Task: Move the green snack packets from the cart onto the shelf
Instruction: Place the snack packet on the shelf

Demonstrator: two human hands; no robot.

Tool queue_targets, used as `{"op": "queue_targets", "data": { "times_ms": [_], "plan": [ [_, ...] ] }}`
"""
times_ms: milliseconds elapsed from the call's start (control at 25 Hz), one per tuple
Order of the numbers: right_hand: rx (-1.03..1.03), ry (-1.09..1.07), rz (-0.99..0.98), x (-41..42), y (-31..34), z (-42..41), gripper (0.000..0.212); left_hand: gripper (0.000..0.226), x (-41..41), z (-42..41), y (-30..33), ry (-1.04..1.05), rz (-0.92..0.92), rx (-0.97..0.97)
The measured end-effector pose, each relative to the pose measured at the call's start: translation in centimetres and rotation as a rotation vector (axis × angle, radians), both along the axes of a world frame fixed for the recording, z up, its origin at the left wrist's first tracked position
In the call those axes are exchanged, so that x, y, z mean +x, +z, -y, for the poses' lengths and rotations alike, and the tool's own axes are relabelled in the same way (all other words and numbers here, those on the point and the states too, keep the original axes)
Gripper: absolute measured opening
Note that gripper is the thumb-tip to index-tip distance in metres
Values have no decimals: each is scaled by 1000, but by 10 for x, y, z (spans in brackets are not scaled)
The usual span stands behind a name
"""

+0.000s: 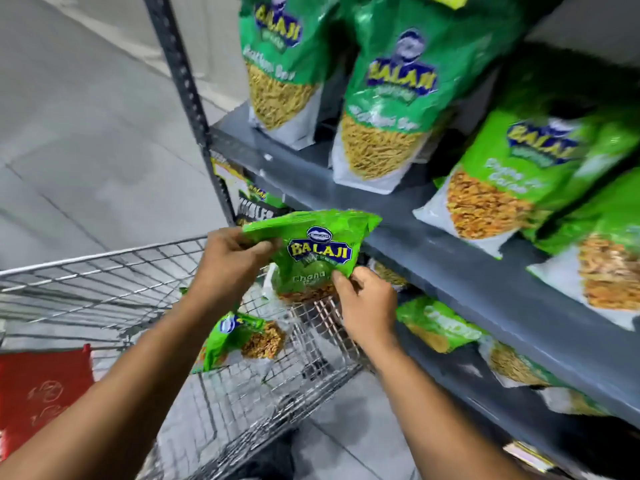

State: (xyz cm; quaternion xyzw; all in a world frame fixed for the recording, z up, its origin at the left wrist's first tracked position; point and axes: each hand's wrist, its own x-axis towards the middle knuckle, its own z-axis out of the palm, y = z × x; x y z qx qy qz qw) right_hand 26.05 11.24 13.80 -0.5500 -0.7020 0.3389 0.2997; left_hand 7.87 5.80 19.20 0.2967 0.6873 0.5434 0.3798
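Packet point(318, 254), green with a blue and yellow BALAJI badge, sits between my two hands above the cart point(104, 268), just in front of the shelf point(433, 244) edge. My left hand point(228, 261) pinches its top left corner; my right hand point(367, 303) grips its lower right edge. I see bigger green bags point(391, 98) standing on the shelf, more on the level below, and one spare packet point(239, 337) lying in the cart beside a red flap point(41, 386).

Grey shelf point(433, 237) (metal), green snack packets point(391, 98) standing on it
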Motion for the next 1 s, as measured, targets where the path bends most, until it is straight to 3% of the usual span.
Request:
{"op": "queue_targets", "data": {
  "times_ms": [120,360,400,480,560,680,800,1000],
  "plan": [
    [133,-90,-157,41,50,3,38,10,27,-15,61,-133,-50,115],
    [328,-310,-269,110,113,-11,39,45,92,-90,122,-373,-35,175],
    [331,-336,-275,118,115,-17,38,41,102,-107,123,-412,-28,165],
    [304,-375,-288,129,112,-32,39,6,120,-134,121,-470,-5,190],
    [271,-423,-279,135,105,-50,40,18,133,-159,115,-502,4,156],
    [261,-455,-233,137,90,-70,36,8,140,-183,105,-491,26,63],
    [237,-465,-250,138,78,-81,36,26,139,-197,97,-443,-12,21],
    [248,-447,-246,140,74,-86,39,11,137,-202,90,-442,19,11]
  ]
}}
